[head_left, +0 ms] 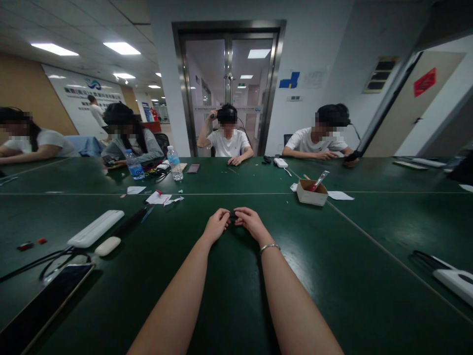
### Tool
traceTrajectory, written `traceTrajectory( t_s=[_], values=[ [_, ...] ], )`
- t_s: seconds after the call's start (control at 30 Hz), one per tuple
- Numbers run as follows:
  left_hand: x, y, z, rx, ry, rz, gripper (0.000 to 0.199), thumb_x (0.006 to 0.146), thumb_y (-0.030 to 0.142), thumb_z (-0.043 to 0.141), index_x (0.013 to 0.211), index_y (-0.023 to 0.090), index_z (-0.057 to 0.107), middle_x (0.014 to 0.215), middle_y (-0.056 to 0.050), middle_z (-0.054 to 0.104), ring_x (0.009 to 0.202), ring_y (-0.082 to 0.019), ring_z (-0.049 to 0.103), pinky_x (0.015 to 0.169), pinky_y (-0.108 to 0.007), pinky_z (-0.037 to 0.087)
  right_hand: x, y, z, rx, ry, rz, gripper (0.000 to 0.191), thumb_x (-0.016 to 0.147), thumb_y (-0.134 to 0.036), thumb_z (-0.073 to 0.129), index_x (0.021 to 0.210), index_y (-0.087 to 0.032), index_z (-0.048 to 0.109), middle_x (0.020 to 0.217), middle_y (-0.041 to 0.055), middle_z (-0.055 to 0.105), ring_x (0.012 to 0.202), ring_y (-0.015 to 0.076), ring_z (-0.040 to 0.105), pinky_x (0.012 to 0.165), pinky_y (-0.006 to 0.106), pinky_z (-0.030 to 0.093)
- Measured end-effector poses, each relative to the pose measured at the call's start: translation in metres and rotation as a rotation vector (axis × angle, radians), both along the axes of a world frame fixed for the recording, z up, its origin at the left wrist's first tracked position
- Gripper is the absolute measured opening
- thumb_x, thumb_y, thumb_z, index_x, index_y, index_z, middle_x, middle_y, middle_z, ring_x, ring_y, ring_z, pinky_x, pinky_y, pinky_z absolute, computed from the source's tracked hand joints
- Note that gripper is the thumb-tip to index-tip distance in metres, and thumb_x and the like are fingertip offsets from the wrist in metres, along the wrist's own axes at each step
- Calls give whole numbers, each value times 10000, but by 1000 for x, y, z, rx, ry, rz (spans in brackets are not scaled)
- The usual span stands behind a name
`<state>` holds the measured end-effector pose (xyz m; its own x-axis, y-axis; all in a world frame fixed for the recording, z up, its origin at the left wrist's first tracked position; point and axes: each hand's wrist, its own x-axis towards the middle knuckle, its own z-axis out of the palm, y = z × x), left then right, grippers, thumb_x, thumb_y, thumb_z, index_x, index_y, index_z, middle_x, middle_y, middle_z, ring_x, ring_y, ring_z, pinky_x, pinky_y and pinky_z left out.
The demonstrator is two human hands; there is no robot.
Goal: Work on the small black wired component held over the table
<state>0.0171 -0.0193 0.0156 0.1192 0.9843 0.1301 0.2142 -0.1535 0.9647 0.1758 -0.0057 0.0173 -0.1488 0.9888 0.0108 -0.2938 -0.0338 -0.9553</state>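
Observation:
Both my arms reach forward over the dark green table (pixel 236 286). Between my fingertips is a small black object (pixel 232 215), too small and too covered to name. My left hand (pixel 218 224) pinches it from the left side. From the right, my right hand (pixel 251 222) is closed on it with thumb and fingers, a silver bracelet (pixel 270 247) around that wrist. The two hands are close together, low over the tabletop.
On the left lie a phone (pixel 44 310), a white power bank (pixel 96 229), cables and a white oval case (pixel 108 246). Ahead stand two water bottles (pixel 175 163), paper scraps (pixel 158 197) and a small cardboard box (pixel 312 193). Several people sit across the table.

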Motion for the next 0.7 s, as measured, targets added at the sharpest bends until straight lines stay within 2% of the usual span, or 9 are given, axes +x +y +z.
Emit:
traceTrajectory(
  t_s=[0.27,0.47,0.7],
  values=[
    [0,1,-2,3,42,7,255,854,375,463,972,188,589,717,-3,592,617,-107,544,526,-204,422,0,1,0,-12,2,2,232,660,-213,738,871,-141,675,656,1,649,534,88,601,567,231,516],
    [1,4,-4,-3,-40,43,284,866,402,441,970,175,577,692,-3,572,562,-94,528,469,-182,406,-1,-1,2,-11,25,3,222,664,-213,734,864,-143,670,655,2,645,530,91,598,575,244,531],
    [1,0,4,-26,-54,89,213,822,263,505,1000,175,584,759,-13,574,614,-98,541,476,-177,435,-1,-1,3,-11,22,12,226,662,-214,740,864,-141,671,643,0,642,533,90,595,576,242,535]
  ],
)
